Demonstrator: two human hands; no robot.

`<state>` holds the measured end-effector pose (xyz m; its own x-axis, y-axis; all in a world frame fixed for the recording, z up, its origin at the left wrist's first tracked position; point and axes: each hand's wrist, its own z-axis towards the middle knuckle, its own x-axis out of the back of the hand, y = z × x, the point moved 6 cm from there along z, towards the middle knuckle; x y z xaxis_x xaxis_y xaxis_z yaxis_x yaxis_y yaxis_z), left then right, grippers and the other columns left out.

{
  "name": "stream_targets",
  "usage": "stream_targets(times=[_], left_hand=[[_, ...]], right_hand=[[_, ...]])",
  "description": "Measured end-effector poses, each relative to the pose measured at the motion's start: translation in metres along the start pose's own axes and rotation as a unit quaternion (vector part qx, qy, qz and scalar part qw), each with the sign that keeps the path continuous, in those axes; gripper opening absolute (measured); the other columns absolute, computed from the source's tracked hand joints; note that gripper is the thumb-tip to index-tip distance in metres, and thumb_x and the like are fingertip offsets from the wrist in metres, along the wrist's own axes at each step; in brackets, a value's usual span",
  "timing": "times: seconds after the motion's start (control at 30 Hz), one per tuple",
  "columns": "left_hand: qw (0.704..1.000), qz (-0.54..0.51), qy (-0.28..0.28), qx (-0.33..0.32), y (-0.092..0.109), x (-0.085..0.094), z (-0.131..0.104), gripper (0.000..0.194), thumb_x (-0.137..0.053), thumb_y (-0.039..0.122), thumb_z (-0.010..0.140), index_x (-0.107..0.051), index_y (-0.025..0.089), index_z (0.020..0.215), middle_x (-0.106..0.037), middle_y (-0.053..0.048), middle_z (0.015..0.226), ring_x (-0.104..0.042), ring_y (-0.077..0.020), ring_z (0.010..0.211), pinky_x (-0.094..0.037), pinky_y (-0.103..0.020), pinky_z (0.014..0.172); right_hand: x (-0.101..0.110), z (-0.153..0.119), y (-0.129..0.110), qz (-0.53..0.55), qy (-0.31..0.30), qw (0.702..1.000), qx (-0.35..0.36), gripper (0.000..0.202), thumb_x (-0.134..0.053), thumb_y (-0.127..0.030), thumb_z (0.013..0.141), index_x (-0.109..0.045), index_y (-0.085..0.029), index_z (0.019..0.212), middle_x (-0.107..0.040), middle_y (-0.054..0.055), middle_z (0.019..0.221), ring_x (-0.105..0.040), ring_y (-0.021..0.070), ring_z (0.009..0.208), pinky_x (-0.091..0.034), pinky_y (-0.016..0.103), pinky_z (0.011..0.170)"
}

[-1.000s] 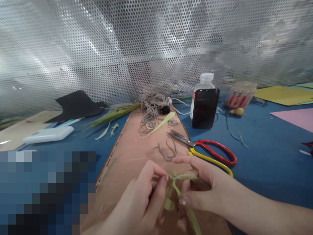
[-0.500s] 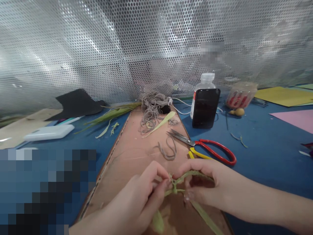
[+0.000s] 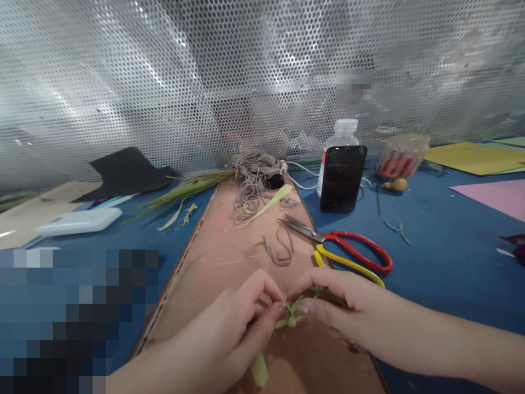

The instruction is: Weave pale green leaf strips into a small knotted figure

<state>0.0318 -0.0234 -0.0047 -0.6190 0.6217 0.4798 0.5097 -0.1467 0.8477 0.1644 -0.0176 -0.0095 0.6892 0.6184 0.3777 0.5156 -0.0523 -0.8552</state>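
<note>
Over the brown cardboard (image 3: 213, 273) at the bottom centre, both hands meet on a small green leaf strip tied in a knot (image 3: 291, 319). My left hand (image 3: 241, 323) pinches one end between thumb and fingertips, and a pale green end (image 3: 259, 369) hangs below it. My right hand (image 3: 340, 306) is closed on the other side of the strip, its thumb close to the knot. Part of the strip is hidden inside the right hand's curled fingers. Just beyond that hand lie scissors (image 3: 318, 236) with one red and one yellow handle.
A grey yarn tangle (image 3: 256, 172) and a pale leaf strip (image 3: 270, 203) lie on the cardboard's far end. Behind the scissors, a black phone (image 3: 343, 178) leans on a clear bottle (image 3: 346, 128). Green leaves (image 3: 188, 189) and a white case (image 3: 80, 220) are left, coloured paper (image 3: 479, 158) right.
My right thumb has moved up and in toward the knot. The long leaf end that hung below my right hand is no longer visible. The left hand keeps its pinch.
</note>
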Motion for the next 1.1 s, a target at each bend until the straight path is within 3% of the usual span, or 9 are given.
stream_targets(times=[0.13, 0.27, 0.93, 1.1], left_hand=[[1.0, 0.016, -0.005, -0.014, 0.003, -0.002, 0.003, 0.015, -0.028, 0.031, 0.09, -0.038, 0.02, 0.088, -0.047, 0.005, 0.066, -0.046, -0.0093, 0.06, -0.035, -0.017, 0.055], [0.999, 0.047, 0.007, 0.011, 0.001, 0.0, 0.003, 0.018, -0.023, 0.032, 0.09, -0.037, 0.02, 0.089, -0.045, 0.005, 0.063, -0.045, -0.0106, 0.057, -0.034, -0.02, 0.053], [0.996, 0.051, 0.058, 0.046, -0.002, 0.001, -0.001, 0.02, -0.023, 0.036, 0.09, -0.033, 0.021, 0.082, -0.036, 0.008, 0.049, -0.039, -0.0094, 0.042, -0.025, -0.019, 0.043], [0.997, 0.048, 0.061, 0.017, 0.003, 0.001, 0.0, 0.018, -0.026, 0.034, 0.089, -0.033, 0.021, 0.079, -0.037, 0.009, 0.048, -0.039, -0.0083, 0.04, -0.025, -0.019, 0.042]], right_hand=[[0.006, 0.002, -0.003, -0.085, 0.076, 0.991, 0.067, 0.012, -0.043, -0.023, 0.085, -0.052, -0.021, 0.078, -0.045, -0.005, 0.061, -0.04, 0.0063, 0.052, -0.032, 0.016, 0.045], [0.008, 0.001, -0.008, -0.119, 0.112, 0.979, 0.122, 0.013, -0.04, -0.022, 0.087, -0.05, -0.021, 0.08, -0.053, -0.004, 0.071, -0.048, 0.0088, 0.066, -0.037, 0.019, 0.059], [0.015, -0.004, -0.01, -0.172, 0.15, 0.965, 0.126, 0.016, -0.035, -0.021, 0.089, -0.05, -0.02, 0.085, -0.057, 0.0, 0.074, -0.052, 0.0125, 0.069, -0.038, 0.025, 0.06], [0.017, -0.006, -0.014, -0.177, 0.163, 0.962, 0.129, 0.014, -0.037, -0.02, 0.088, -0.049, -0.02, 0.08, -0.052, -0.002, 0.066, -0.048, 0.0107, 0.06, -0.036, 0.023, 0.054]])
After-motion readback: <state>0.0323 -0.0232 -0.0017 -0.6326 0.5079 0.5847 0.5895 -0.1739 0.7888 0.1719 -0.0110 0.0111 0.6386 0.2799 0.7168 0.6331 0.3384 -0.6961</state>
